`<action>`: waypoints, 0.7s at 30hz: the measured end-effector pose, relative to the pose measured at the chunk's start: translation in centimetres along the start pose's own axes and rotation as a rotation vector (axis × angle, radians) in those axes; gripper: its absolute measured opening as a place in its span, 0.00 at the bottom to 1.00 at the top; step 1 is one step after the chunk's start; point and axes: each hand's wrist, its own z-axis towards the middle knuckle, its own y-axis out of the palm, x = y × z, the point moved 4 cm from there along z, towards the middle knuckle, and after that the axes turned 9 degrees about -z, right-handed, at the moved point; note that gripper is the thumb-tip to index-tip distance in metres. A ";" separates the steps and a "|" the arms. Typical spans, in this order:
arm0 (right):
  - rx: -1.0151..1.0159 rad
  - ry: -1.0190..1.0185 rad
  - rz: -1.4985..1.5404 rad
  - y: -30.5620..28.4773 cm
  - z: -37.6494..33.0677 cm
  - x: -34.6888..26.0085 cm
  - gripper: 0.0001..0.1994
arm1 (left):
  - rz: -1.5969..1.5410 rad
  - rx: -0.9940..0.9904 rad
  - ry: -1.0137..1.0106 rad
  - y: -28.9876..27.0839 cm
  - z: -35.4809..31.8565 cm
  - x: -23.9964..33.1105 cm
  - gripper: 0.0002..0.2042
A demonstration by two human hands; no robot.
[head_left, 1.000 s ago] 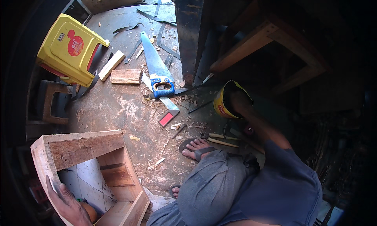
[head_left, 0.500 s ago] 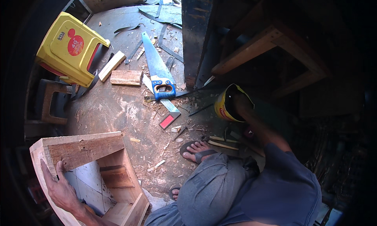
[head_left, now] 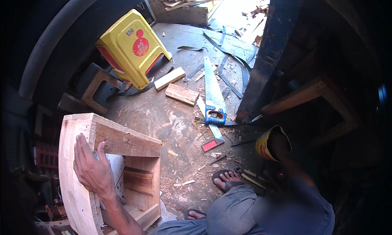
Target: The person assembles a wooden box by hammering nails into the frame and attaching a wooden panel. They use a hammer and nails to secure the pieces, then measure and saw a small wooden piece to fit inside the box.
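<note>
My left hand [head_left: 93, 167] grips the wooden frame [head_left: 122, 141], its top rail running toward three o'clock; right hand [head_left: 279, 147] reaches into the yellow tin [head_left: 263, 145], grasp hidden.

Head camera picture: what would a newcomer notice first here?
Probably the bright yellow plastic stool tipped on the sawdust-strewn floor at upper left. At lower left, the left hand grips an open wooden box frame. A blue-handled handsaw lies mid-floor.
</note>
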 end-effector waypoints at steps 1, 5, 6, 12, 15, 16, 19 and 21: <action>0.034 -0.061 0.009 -0.1 0.1 -0.5 0.12 | -0.041 0.106 0.078 -1.4 -0.6 -0.2 0.25; 0.219 0.082 0.417 -12.6 -5.8 0.4 0.14 | -0.750 0.183 0.278 -2.1 -4.1 5.3 0.14; 0.217 -0.019 0.654 -15.2 -6.2 -0.5 0.13 | -0.984 0.006 0.274 -2.3 -4.8 7.3 0.15; -0.297 -0.529 1.751 -28.8 -11.1 -13.1 0.12 | -2.038 -1.074 -0.135 1.3 -11.3 14.7 0.19; -0.357 -0.784 1.725 -31.8 -11.3 -16.6 0.12 | -2.251 -0.854 -0.072 0.4 -10.1 13.9 0.11; -0.382 -0.800 1.754 -32.5 -11.2 -17.3 0.11 | -2.256 -0.828 -0.093 0.4 -9.6 13.1 0.11; -0.377 -0.786 1.712 -32.9 -10.5 -17.6 0.11 | -2.109 -0.587 -0.052 0.7 -8.9 10.8 0.12; -0.411 -0.680 1.732 -30.9 -10.3 -17.1 0.11 | -2.108 -0.888 -0.394 0.3 -8.4 10.1 0.13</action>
